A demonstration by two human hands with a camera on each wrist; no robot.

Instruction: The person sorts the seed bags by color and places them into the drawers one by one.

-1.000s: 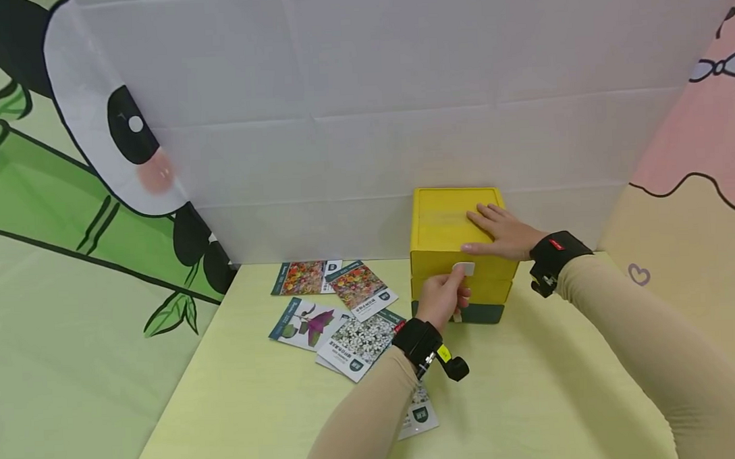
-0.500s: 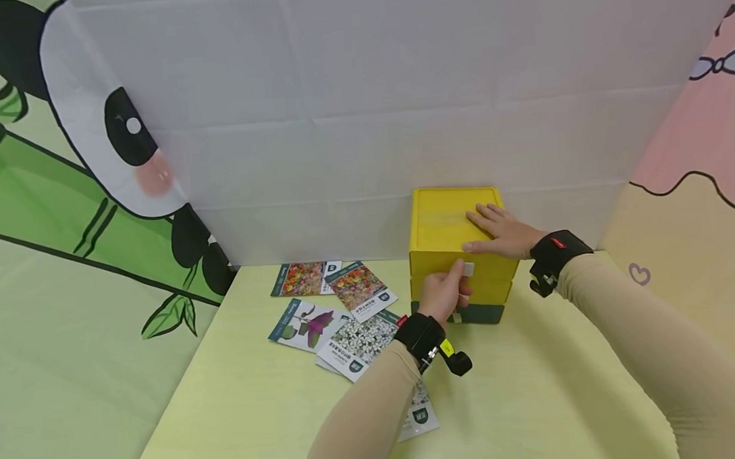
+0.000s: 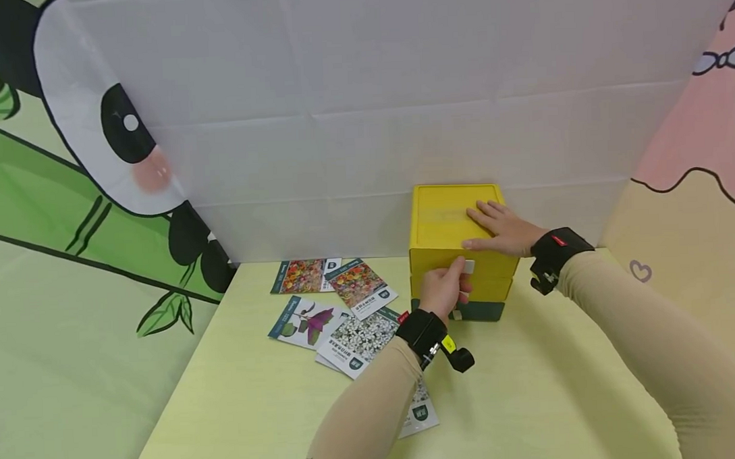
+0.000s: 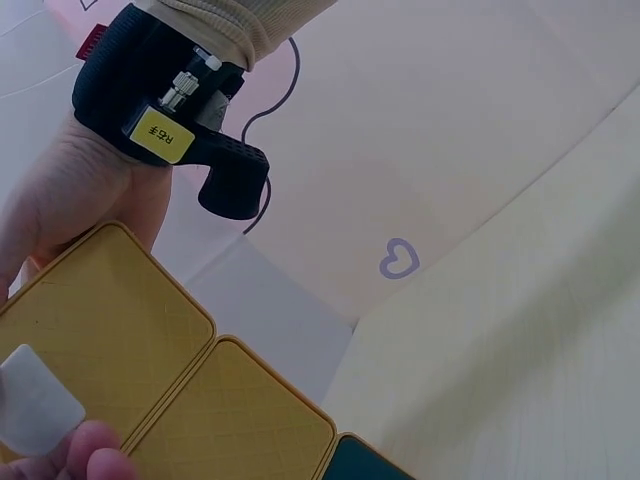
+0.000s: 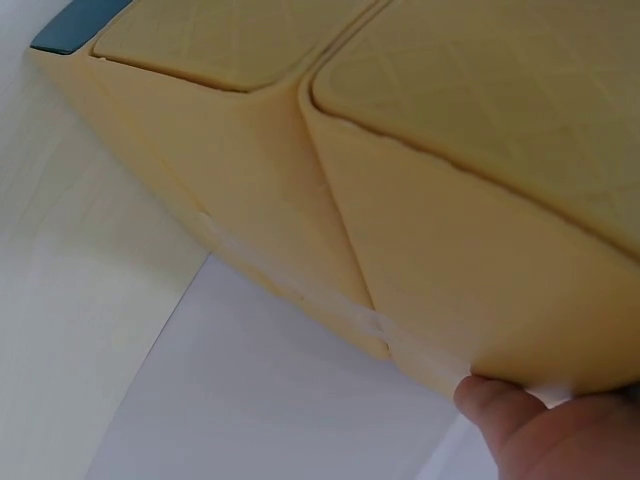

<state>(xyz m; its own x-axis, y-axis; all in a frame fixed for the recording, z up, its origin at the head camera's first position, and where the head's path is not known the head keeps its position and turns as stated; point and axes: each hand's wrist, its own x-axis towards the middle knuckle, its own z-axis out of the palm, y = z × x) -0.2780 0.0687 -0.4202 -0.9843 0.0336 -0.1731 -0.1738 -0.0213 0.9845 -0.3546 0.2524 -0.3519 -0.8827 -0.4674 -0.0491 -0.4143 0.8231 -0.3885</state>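
right hand flat and open atop the yellow plastic drawer box at the far right of the pale green surface, left hand pinching its white pull tab, near scattered seed packets.

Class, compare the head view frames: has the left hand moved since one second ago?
Yes. The left hand, pinching the white tab, has moved forward toward the yellow drawer box, pushing its top drawer in.
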